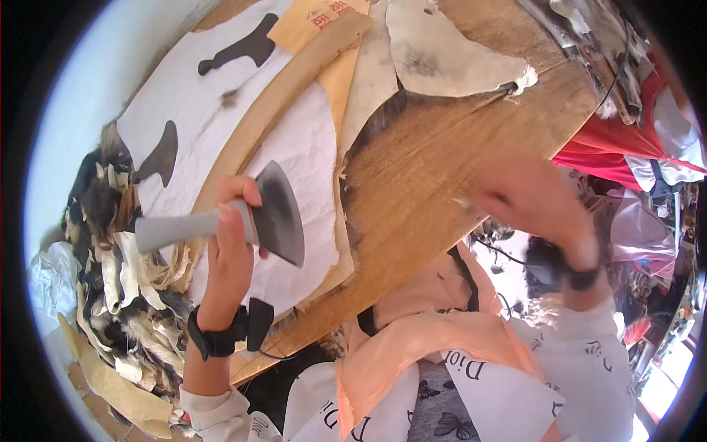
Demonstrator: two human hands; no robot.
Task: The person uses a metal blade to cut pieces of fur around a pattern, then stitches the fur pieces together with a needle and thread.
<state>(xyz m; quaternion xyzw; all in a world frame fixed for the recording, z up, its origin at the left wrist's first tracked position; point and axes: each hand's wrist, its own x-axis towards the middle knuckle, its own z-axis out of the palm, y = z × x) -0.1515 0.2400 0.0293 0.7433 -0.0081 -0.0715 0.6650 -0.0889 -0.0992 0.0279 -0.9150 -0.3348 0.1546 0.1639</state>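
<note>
Grey-handled knife (280,217), left hand (230,250) curled around its neck, right hand (541,195) blurred, cannot tell how open.

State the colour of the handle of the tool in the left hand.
The handle is light grey, best seen in the head view.

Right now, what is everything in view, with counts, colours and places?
table: one, brown, centre
sheet: count unclear, white, on table
knife: one, grey, in left hand
blades: two, dark, on sheet
strip: one, tan, across sheet
hides: at least two, cream, top
paper: one, yellow-brown, top
scraps: many, cream and dark, left
plastic: one, pale, left
cloths: several, red and pink, right
lap cloth: one, peach, bottom
wristbands: two, black, on wrists
sleeves: two, white, bottom
left hand: one, bare, centre-left
right hand: one, blurred, centre-right
</note>
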